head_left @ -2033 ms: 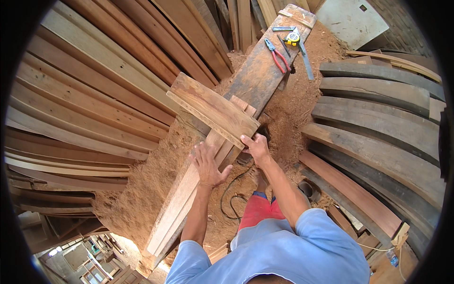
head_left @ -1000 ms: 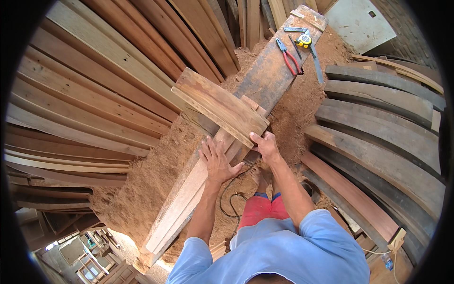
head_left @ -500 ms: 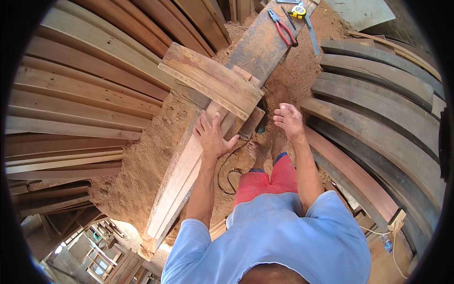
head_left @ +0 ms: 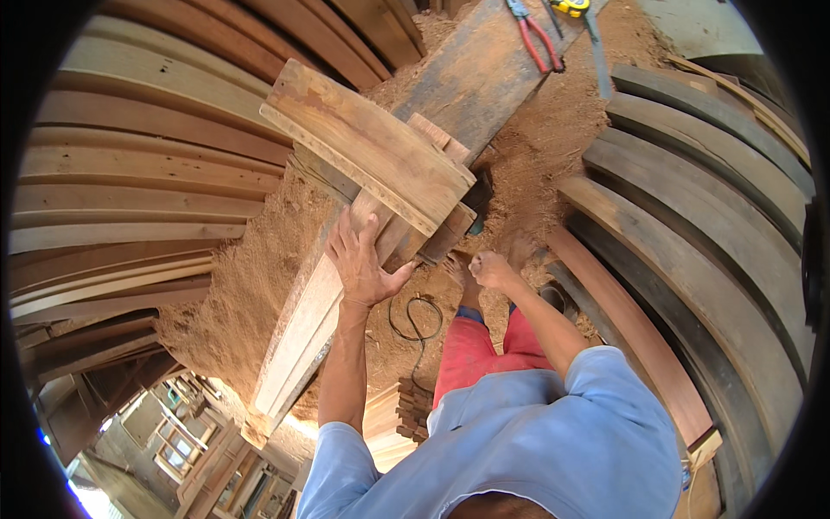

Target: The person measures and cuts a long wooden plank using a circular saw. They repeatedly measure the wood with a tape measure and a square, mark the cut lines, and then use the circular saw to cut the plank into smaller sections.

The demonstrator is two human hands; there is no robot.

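Note:
My left hand (head_left: pixel 359 264) lies with fingers spread on a long pale wooden plank (head_left: pixel 298 350), just nearer to me than a crosswise board. That thick brown board (head_left: pixel 367 143) rests across the long timber, with small wood pieces (head_left: pixel 437 137) under and beyond its right part. Right of the timber, my right hand (head_left: pixel 493 270) is closed in the air, its fingers curled in; whether anything is inside them is hidden. Close to it is a short dark wood block (head_left: pixel 450 233), under the crosswise board's right end.
Red-handled pliers (head_left: pixel 538 43) and a yellow tape measure (head_left: pixel 571 7) lie on the far end of the worn bench board (head_left: pixel 475 73). Stacked planks (head_left: pixel 156 156) line the left, curved-looking dark timbers (head_left: pixel 692 208) the right. A black cord (head_left: pixel 415 320) coils on the sawdust floor.
My right hand has come down and left toward the timber, and its fingers have curled in tighter. My left hand stays spread on the plank. The view has shifted slightly.

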